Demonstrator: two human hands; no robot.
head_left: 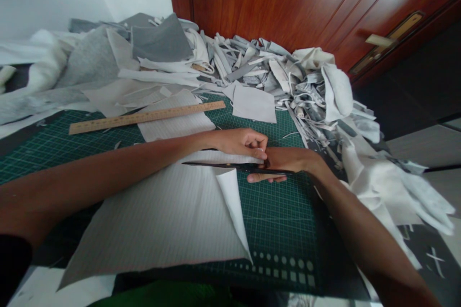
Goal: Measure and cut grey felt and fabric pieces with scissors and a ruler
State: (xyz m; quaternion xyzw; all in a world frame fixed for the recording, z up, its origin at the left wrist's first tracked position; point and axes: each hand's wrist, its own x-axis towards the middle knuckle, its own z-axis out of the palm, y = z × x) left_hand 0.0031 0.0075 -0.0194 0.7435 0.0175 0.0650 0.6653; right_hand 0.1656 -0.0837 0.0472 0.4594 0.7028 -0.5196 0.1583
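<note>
A large pale ribbed fabric sheet (151, 220) lies on a green gridded cutting mat (277, 220), with one corner folded back (230, 196). My right hand (283, 165) grips black-handled scissors (230, 166), whose long dark blades point left into the sheet. Just above the blades, my left hand (239, 143) pinches the sheet's upper strip, with its fingertips against my right hand. Part of the scissors' handle is hidden by my fingers.
A wooden ruler (147, 117) and a ribbed fabric piece (173, 117) lie on the mat's far side. A large heap of grey and white fabric scraps (252, 64) rises behind it and spreads right. A reddish-brown wooden door with a handle (382, 41) stands beyond.
</note>
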